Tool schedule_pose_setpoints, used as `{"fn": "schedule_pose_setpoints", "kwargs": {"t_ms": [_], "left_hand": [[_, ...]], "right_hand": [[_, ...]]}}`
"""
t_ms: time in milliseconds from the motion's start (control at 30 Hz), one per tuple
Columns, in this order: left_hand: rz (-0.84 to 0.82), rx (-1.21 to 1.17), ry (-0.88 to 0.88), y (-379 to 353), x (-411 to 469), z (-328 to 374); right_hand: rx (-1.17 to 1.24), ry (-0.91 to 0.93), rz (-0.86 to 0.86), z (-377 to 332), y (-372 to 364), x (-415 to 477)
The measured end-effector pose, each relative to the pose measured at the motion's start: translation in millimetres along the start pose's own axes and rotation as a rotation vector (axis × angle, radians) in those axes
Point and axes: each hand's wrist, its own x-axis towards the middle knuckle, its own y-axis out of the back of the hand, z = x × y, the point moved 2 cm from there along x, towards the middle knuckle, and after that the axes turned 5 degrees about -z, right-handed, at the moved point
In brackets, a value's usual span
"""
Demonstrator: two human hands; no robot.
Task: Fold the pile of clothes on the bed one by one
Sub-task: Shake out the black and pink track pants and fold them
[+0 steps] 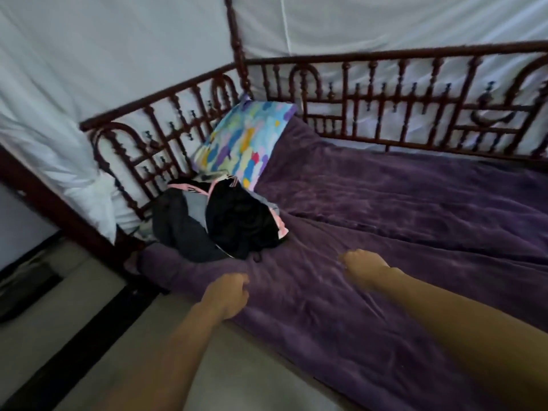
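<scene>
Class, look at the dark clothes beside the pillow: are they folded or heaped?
Unfolded: the dark clothes lie in a crumpled heap against the colourful pillow, with no neat stacked edges.

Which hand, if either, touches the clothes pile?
Apart, both: the head view shows purple blanket between the clothes pile and the left hand, likewise the right hand.

Matt cloth clothes (237,226), plush blanket (385,203), glossy wooden railing (385,54).

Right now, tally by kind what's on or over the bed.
Pillow: 1
Clothes pile: 1
Purple blanket: 1
Hands: 2 (left hand, right hand)
Total: 5
</scene>
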Motion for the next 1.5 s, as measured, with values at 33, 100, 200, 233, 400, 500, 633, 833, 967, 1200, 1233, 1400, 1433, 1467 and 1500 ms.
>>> {"fn": "schedule_pose_setpoints", "kwargs": {"t_ms": [33,100,200,233,400,500,633,833,967,1200,1233,1400,1433,1467,1500], "left_hand": [[0.003,-0.011,0.020,2.6,2.2,-18.3],[0.001,-0.030,0.053,6.4,10.7,-51.0],[-0.025,-0.063,0.093,10.1,35.8,-96.6],[-0.031,-0.065,0.098,11.7,48.2,-110.9],[-0.126,-0.088,0.125,13.5,127.3,-174.0],[-0.187,-0.127,0.154,9.3,168.4,-197.2],[-0.199,-0.161,0.107,3.6,211.7,-209.2],[-0.332,-0.097,-0.092,-37.9,287.6,-211.6],[-0.325,0.144,-0.374,-82.0,352.4,-201.0],[-0.335,0.505,-0.552,-137.7,447.0,-209.2],[-0.298,0.481,-0.553,-136.6,453.3,-218.4],[-0.237,0.133,-0.665,-104.1,461.4,-266.5],[-0.234,0.029,-0.666,-90.9,460.5,-275.7],[-0.219,-0.066,-0.655,-76.7,459.6,-285.3],[-0.202,-0.148,-0.633,-61.7,458.8,-295.0]], "right_hand": [[-0.011,0.017,-0.005,-14.8,4.1,15.7],[-0.011,0.039,-0.015,-40.8,8.6,48.1],[0.014,0.063,-0.046,-73.6,7.4,101.6],[0.019,0.071,-0.057,-82.2,5.6,120.1],[0.057,0.079,-0.135,-112.3,-12.2,220.7],[0.073,0.025,-0.209,-124.4,-25.4,265.0],[0.075,-0.051,-0.322,-136.6,-35.9,302.2],[0.116,-0.172,-0.364,-139.7,-52.4,351.5],[0.157,-0.290,-0.393,-136.1,-83.4,385.8],[0.184,-0.353,-0.236,-141.7,-130.2,440.2],[0.183,-0.334,-0.165,-146.1,-130.9,450.8],[0.208,-0.352,-0.183,-165.0,-129.3,504.7],[0.221,-0.424,-0.200,-164.0,-127.3,509.6],[0.288,-0.523,-0.178,-162.2,-122.7,511.7],[0.377,-0.619,-0.131,-159.5,-116.4,510.4]]}}
